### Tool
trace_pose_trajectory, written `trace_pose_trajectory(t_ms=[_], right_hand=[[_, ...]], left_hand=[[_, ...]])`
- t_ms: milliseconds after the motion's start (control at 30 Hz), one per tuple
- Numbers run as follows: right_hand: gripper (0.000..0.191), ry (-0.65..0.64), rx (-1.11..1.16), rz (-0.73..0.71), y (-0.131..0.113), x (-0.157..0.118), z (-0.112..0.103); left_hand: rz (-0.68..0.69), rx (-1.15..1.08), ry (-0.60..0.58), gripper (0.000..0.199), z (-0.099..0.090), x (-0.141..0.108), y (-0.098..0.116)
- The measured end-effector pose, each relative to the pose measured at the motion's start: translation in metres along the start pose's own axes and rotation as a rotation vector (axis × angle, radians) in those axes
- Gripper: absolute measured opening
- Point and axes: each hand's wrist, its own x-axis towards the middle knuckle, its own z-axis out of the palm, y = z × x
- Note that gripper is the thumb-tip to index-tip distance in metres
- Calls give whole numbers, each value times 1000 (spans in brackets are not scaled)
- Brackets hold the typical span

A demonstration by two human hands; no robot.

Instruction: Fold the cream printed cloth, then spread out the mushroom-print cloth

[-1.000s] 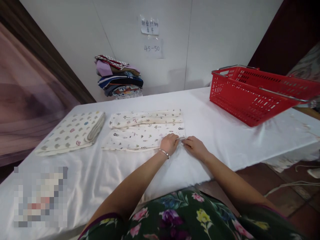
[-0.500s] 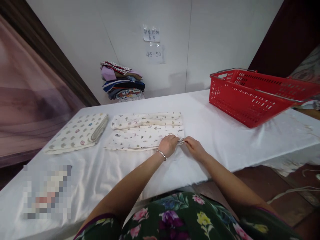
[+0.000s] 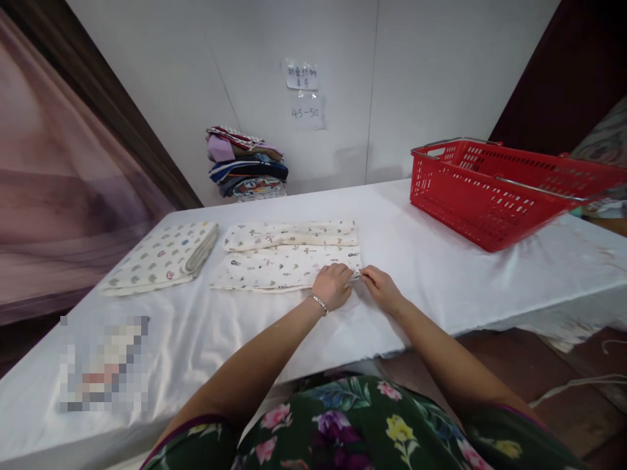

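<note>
A cream cloth with a small printed pattern lies on the white-covered table, folded in layers with a raised band along its far side. At its near right corner, my right hand pinches the edge between thumb and fingertips. My left hand, with a bracelet at the wrist, rests on the cloth just left of that corner. Its fingers are curled onto the edge, and its thumb is mostly hidden. To the left lies a second folded cream cloth with larger mushroom-like prints.
A red plastic basket with metal handles stands at the right of the table. Folded fabrics are piled by the wall behind, below paper signs. A blurred-out object lies at the near left. A sheer curtain hangs at the left.
My view has shifted slightly. The near right corner lies flatter, and its loose layers show less between my hands. Both hands stay at almost the same spot.
</note>
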Motion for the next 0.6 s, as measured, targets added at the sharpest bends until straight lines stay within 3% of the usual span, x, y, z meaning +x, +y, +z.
trace_pose_trajectory(t_ms=[200,400,533,600], right_hand=[[17,29,29,3,5,-1,1],[48,87,-131,-144,9,-1,3],[26,221,-173,-138,8,2,6],[18,224,-194,-114,8,3,6]], left_hand=[[-94,-39,-11,12,5,6,-3],[-180,-207,4,8,6,8,-9],[-185,-223,-5,6,3,10,-9],[-192,-225,-10,6,3,12,-8]])
